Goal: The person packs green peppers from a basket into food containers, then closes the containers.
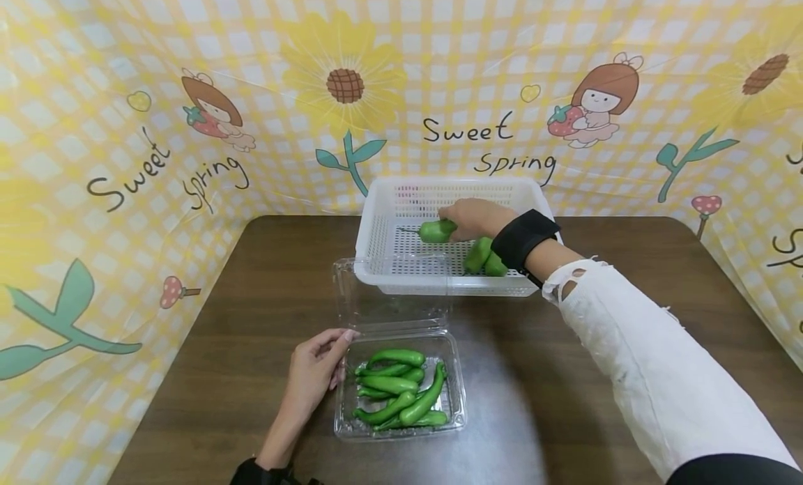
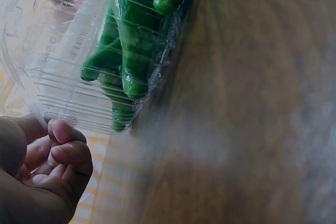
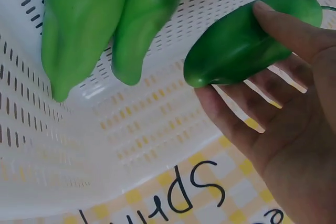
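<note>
Right hand (image 1: 472, 217) is inside the white basket (image 1: 383, 220) at the back of the table (image 1: 251, 304), fingers and thumb clamped on a green pepper (image 1: 437, 230). Two more peppers (image 1: 484, 257) lie in the basket just beside the wrist. Left hand (image 1: 316, 373) rests at the left edge of the open clear box (image 1: 456, 394) of long green peppers (image 1: 398, 394), fingers loosely curled, gripping nothing.

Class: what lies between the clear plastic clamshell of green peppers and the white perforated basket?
Head view: only the clamshell's raised clear lid stands before the basket.
</note>
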A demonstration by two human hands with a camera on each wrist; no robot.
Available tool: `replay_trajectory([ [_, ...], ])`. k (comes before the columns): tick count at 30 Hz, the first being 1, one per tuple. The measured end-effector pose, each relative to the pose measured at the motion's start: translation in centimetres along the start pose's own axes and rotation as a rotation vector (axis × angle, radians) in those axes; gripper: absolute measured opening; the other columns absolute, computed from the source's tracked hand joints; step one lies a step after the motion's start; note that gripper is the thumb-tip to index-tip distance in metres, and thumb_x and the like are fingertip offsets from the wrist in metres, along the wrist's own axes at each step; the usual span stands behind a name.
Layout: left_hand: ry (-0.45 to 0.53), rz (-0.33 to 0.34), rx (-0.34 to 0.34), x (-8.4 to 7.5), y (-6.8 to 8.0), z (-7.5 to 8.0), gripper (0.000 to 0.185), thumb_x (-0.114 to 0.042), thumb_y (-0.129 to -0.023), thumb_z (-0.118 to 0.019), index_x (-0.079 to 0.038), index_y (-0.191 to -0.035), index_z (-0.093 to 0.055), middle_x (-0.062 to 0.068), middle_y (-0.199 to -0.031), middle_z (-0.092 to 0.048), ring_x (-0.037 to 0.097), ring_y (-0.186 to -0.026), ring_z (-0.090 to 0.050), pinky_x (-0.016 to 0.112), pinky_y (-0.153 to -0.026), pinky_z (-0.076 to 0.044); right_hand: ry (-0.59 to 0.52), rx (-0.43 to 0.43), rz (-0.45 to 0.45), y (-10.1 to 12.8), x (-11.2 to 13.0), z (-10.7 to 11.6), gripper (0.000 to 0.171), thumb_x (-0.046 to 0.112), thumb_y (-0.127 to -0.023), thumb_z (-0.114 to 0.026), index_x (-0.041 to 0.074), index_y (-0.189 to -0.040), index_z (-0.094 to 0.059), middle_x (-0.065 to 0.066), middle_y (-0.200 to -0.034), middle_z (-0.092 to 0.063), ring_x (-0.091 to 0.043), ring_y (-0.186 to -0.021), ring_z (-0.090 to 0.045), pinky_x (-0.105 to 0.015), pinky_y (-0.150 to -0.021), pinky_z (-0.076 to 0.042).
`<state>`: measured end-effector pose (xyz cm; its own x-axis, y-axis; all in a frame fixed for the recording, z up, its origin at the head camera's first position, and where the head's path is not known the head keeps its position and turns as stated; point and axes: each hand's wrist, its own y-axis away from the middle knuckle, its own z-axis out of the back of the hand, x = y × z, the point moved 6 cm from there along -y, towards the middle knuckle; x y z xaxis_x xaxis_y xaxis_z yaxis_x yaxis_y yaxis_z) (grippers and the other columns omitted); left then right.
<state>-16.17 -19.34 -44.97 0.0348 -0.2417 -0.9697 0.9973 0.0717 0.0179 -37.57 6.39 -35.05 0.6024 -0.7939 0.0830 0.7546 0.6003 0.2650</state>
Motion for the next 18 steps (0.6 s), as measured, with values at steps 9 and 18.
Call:
replay_trajectory([
  [9,0.004,-0.011,0.003,0.0,0.0,0.0,0.026,-0.029,-0.098,-0.064,-0.007,-0.106,-0.074,0.007,-0.059,-0.056,0.012,-0.040,-0.046,0.026,-0.035,-0.039,-0.082,-0.015,-0.050,2.1,-1.0,1.2,0.031,0.022,-0.091,-0.071,0.008,-0.117,-0.061,-0.010,-0.112,-0.067,-0.024,-0.094,-0.058,-0.040,-0.089,-0.049],
  [18,-0.009,-0.023,-0.001,0.0,0.0,0.0,0.023,-0.028,-0.098,-0.063,-0.009,-0.106,-0.074,0.009,-0.060,-0.057,0.012,-0.041,-0.047,0.026,-0.035,-0.040,-0.057,0.013,-0.052,4.6,-1.1,2.0,0.035,0.024,-0.091,-0.072,0.006,-0.118,-0.061,-0.012,-0.110,-0.067,-0.026,-0.093,-0.057,-0.041,-0.089,-0.049],
])
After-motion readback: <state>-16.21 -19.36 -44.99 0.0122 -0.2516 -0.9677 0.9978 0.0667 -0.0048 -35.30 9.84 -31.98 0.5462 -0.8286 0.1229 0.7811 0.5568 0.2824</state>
